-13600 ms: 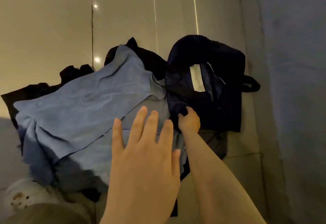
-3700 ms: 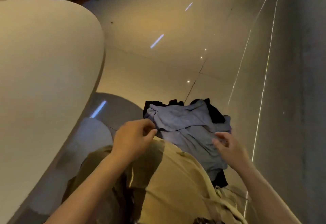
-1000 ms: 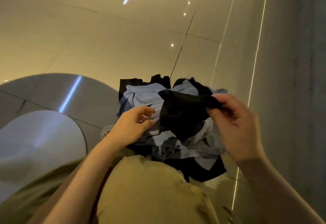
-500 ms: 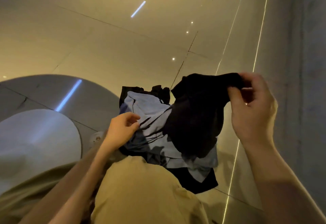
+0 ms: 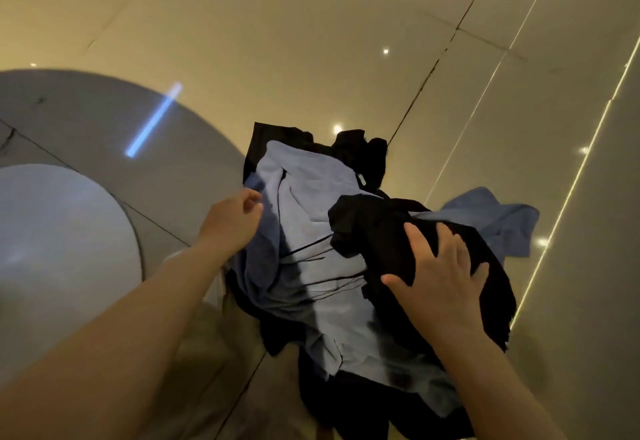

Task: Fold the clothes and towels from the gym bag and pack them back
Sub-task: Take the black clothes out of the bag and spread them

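An indoor hall or lobby-like space: large glossy beige floor tiles (image 5: 277, 31) with dark grout lines mirror ceiling spotlights, and a grey wall (image 5: 588, 266) rises at the frame's right.

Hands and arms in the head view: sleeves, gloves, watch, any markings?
Both forearms are bare as far as the frame shows, no sleeves visible. Left hand and right hand wear no gloves, rings or watch. No markings visible. Khaki trousers below.
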A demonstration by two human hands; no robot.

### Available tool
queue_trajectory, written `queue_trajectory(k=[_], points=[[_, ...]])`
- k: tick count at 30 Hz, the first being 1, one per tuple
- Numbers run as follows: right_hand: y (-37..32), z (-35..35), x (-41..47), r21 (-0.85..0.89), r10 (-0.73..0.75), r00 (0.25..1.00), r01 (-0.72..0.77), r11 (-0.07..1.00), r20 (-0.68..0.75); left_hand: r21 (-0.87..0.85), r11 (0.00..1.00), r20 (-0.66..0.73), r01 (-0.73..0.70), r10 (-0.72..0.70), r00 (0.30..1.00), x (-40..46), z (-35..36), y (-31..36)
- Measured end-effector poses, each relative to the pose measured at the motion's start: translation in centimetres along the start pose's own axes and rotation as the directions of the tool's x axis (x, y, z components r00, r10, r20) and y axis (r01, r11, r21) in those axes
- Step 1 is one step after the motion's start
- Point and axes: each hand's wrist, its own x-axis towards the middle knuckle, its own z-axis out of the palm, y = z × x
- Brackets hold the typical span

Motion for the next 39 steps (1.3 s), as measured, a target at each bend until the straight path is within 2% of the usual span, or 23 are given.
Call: queue_trajectory(k=[2, 6, 11, 15, 18, 21, 24, 28, 31, 34, 37, 39], points=[[-0.5, 1.7, 1.1, 0.016, 0.019, 1.000, -0.019, 1.000, 0.010, 0.010, 1.000, -0.037, 0.000, 0.000, 0.999, 2.7, 1.0, -0.8], [-1.6, 4.6, 3.4, 0.070, -0.018, 0.996, 0.024, 0.997, -0.090, 0.025, 0.999, -0.095, -0.047, 0.049, 0.994, 7.9, 2.4, -2.0], [-1.8, 7.3, 6.1, 0.139, -0.035, 0.979, 0.064, 0.988, -0.198, 0.151, 0.988, -0.107, -0.018, 0.034, 0.994, 12.8, 4.3, -3.8], [-1.8, 8.6, 7.6, 0.118, -0.034, 0.964, 0.067, 0.991, -0.265, -0.057, 0.986, -0.071, 0.157, -0.161, 0.984, 16.0, 5.2, -5.1], [-2.2, 9.4, 8.2, 0.117, -0.026, 0.959, 0.061, 0.991, -0.281, -0.300, 0.916, -0.088, 0.267, -0.305, 0.948, 18.3, 4.8, -5.3], [-2.3, 10.3, 8.5, 0.079, -0.046, 0.949, 0.074, 0.994, -0.312, -0.373, 0.888, -0.035, 0.269, -0.303, 0.952, 18.8, 4.9, -4.3], [-2.2, 10.8, 8.3, 0.082, -0.059, 0.938, 0.093, 0.992, -0.342, -0.350, 0.911, -0.047, 0.217, -0.248, 0.968, 18.5, 5.5, -3.7], [-2.2, 11.4, 7.9, 0.050, -0.086, 0.922, 0.112, 0.992, -0.377, -0.264, 0.963, -0.144, 0.052, -0.093, 0.985, 17.0, 5.1, -3.9], [-2.2, 11.8, 7.5, 0.044, -0.088, 0.922, 0.113, 0.993, -0.378, -0.252, 0.965, -0.207, -0.069, 0.016, 0.978, 15.4, 4.1, -3.5], [-2.3, 11.8, 7.1, 0.070, -0.076, 0.932, 0.107, 0.992, -0.356, -0.327, 0.937, -0.200, -0.126, 0.062, 0.978, 13.5, 3.2, -3.3], [-2.2, 11.6, 6.5, 0.085, -0.088, 0.947, 0.120, 0.989, -0.307, -0.481, 0.869, -0.186, -0.115, 0.027, 0.982, 10.3, 2.6, -2.2], [-1.9, 11.1, 5.7, 0.091, -0.093, 0.956, 0.123, 0.988, -0.278, -0.481, 0.861, -0.204, -0.163, 0.071, 0.976, 7.4, 3.0, -0.9]])
